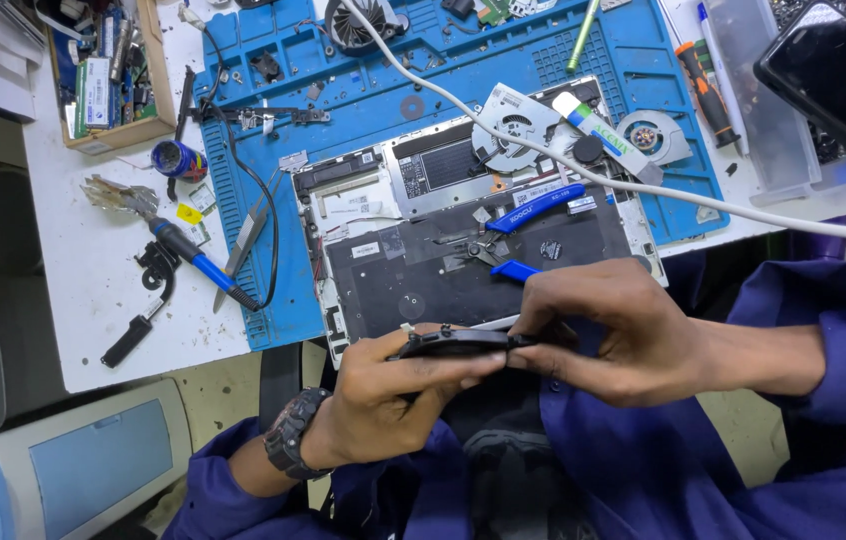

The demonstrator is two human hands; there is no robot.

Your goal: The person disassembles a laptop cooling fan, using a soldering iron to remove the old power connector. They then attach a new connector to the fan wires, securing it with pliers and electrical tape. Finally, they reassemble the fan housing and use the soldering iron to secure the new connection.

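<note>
Head view: left hand (398,385) and right hand (608,335) both pinch a thin black part (458,342) edgewise, above the lap, just off the opened laptop (473,235). Squeezing or twisting could snap it; a slip drops it past the desk (93,290).

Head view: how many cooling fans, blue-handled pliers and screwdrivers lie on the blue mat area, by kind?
Round cooling fans: 3
Blue-handled pliers: 1
Orange-and-black-handled screwdrivers: 1
Total: 5

Deep blue long sleeves (823,330); dark, perhaps rubber-strapped wristwatch (290,432) on the left wrist.
</note>
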